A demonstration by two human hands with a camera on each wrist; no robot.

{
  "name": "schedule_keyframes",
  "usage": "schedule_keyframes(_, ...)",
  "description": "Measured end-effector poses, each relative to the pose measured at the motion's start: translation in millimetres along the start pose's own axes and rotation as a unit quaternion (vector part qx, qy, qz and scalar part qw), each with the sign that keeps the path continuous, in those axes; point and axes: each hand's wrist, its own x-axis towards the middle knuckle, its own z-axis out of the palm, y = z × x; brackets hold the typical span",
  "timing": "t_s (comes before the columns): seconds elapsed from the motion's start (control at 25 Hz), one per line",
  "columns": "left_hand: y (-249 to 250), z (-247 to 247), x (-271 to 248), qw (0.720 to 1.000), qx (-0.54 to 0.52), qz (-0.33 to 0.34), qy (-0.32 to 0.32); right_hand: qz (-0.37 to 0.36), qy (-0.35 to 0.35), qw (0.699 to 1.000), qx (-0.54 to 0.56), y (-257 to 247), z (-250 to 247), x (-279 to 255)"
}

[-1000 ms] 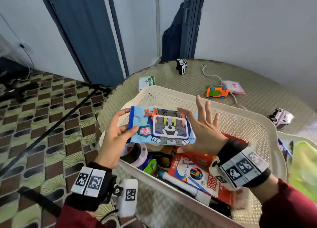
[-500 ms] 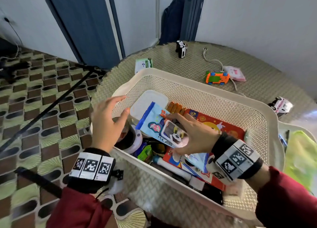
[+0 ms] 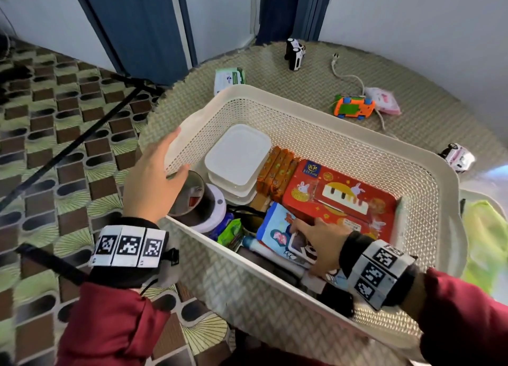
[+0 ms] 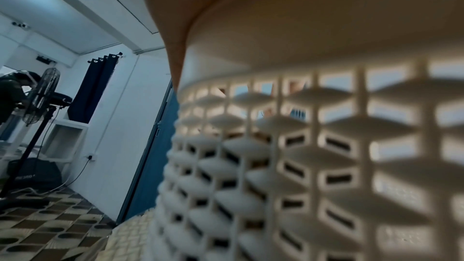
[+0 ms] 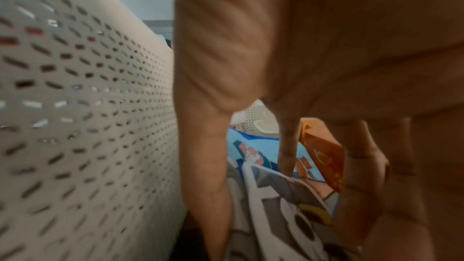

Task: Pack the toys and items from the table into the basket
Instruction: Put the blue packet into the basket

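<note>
The blue cartoon pouch [image 3: 277,229] is down in the basket [image 3: 324,112] now. A second ago both hands held it up over the rim; half a second ago the right hand alone was lowering it. Now the right hand [image 3: 320,240] is deep inside, fingers spread fairly flat, pressing the pouch against the near wall, beside the red tin [image 3: 341,197] just beyond its fingertips. The right wrist view shows fingers [image 5: 288,146] straight on the pouch's face, thumb down its edge; pressing, I'd say, more than gripping. The left hand [image 3: 152,181] has let go and moved to the basket's rim, fingers loosely open over it, steadying. So that's one more item packed. Well beyond both hands, the orange toy car [image 3: 354,109], black-and-white toy car [image 3: 294,53] and green-and-white packet [image 3: 229,79] wait on the table.
</note>
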Motion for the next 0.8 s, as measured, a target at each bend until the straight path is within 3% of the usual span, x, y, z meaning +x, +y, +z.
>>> schedule_keyframes(0.2, -2.4, 1.5, 0.6, 1.0, 0.0, -0.003, 0.008, -0.031, 0.095, 0.993, -0.057, -15.6, 2.9, 8.0)
schedule_keyframes(0.44, -4.4, 2.2, 1.5, 1.0, -0.003, -0.002, 0.011, -0.064, 0.245, 0.959, 0.127, -33.7, -14.3, 25.4)
schedule_keyframes(0.6, -4.9, 3.2, 1.9, 1.0, -0.002, -0.005, 0.009, -0.03, 0.223, 0.972, 0.063, -48.1, -14.4, 51.4)
schedule_keyframes(0.8, -7.2, 4.4, 2.8, 1.0, 0.003, -0.005, 0.012, -0.027, 0.216, 0.973, 0.073, -50.4, -24.6, 63.8)
